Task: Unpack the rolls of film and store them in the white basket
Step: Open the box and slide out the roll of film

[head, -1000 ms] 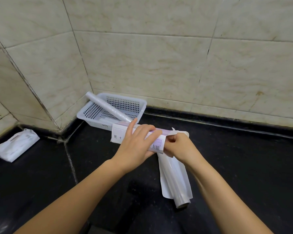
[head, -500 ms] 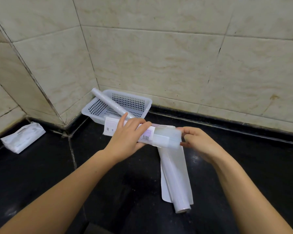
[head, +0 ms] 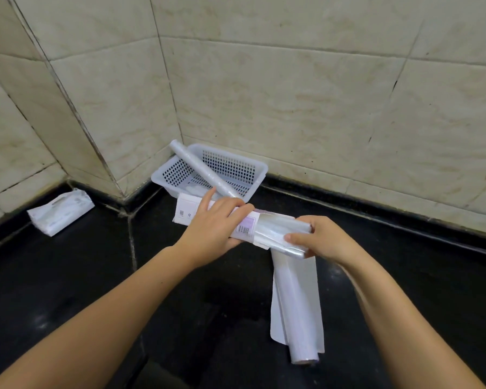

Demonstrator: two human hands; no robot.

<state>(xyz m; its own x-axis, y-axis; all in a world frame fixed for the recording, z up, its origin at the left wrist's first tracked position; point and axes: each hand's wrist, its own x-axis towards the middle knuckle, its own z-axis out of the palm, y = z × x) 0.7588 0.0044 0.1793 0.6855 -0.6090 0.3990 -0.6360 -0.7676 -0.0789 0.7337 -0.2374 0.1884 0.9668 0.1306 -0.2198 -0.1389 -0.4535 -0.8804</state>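
Black stone makes the counter (head: 68,276), and it shines a little under the light. Pale beige tiles with faint brown veins cover the wall (head: 306,94), which bends around a corner at the left, with dark grout lines between the tiles. A black raised edge runs along the foot of the wall.

At the corner stands the white basket (head: 253,164), with small holes in its sides. One roll of film (head: 199,171) leans inside it, the upper end resting over the back rim and the lower end hidden behind the left hand.

The left hand (head: 213,231) grips a long white box (head: 188,211) above the counter, fingers curled over its top and the thumb under it. A second roll (head: 275,234) sticks out of the open right end of the box. The right hand (head: 323,240) grasps this free end, with fingers wrapped around it.

Under the hands, on the counter, lies a flat white wrapper (head: 306,276), and on top of it a third roll (head: 300,341) points toward the person.

Far at the left, near the wall, a white plastic packet (head: 59,214) lies on the counter, well apart from everything else.
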